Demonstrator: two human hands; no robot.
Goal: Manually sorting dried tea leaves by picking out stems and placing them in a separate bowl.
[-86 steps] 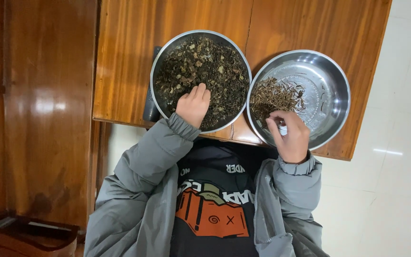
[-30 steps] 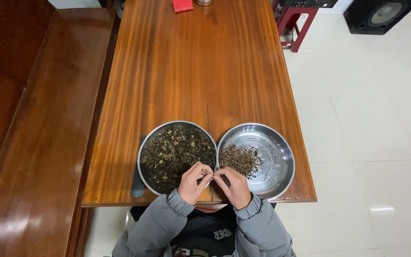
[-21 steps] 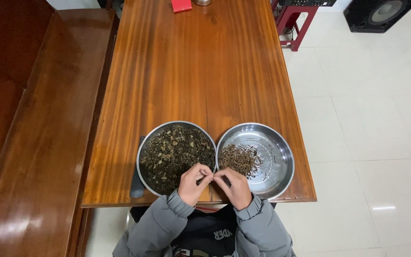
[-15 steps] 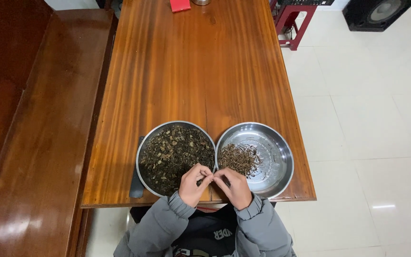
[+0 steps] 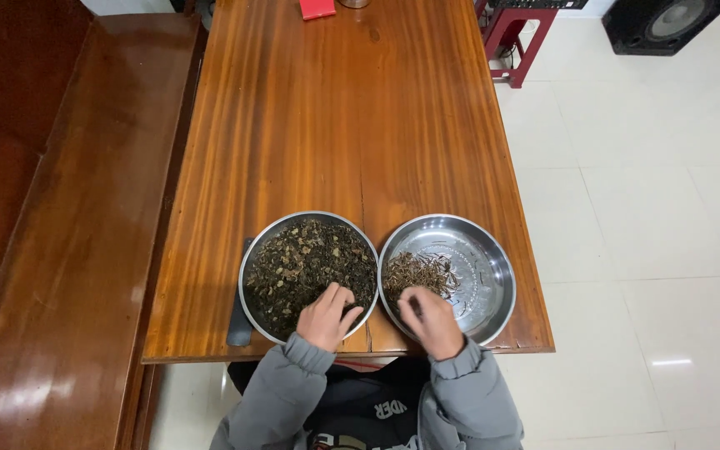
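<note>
Two round steel bowls sit side by side at the near edge of a wooden table [image 5: 352, 125]. The left bowl [image 5: 248, 265] is full of dark dried leaves [image 5: 306, 254]. The right bowl [image 5: 487, 279] holds a small heap of thin brown stems [image 5: 417, 271]. My left hand [image 5: 325, 317] rests in the near part of the left bowl, fingers spread on the leaves. My right hand [image 5: 432, 322] is over the near rim of the right bowl, its curled fingers pinching a small dark object beside the stems. Both arms wear grey padded sleeves.
A dark flat object [image 5: 239, 323] lies partly under the left bowl. A red item [image 5: 317, 8] and a metal container [image 5: 353, 2] stand at the table's far end. A wooden bench [image 5: 68, 208] runs along the left; a red stool [image 5: 514, 46] and black speaker [image 5: 668, 25] stand on white tiles.
My hands were together between the bowls and have parted. The left went into the leaves, the right moved over the stem bowl.
</note>
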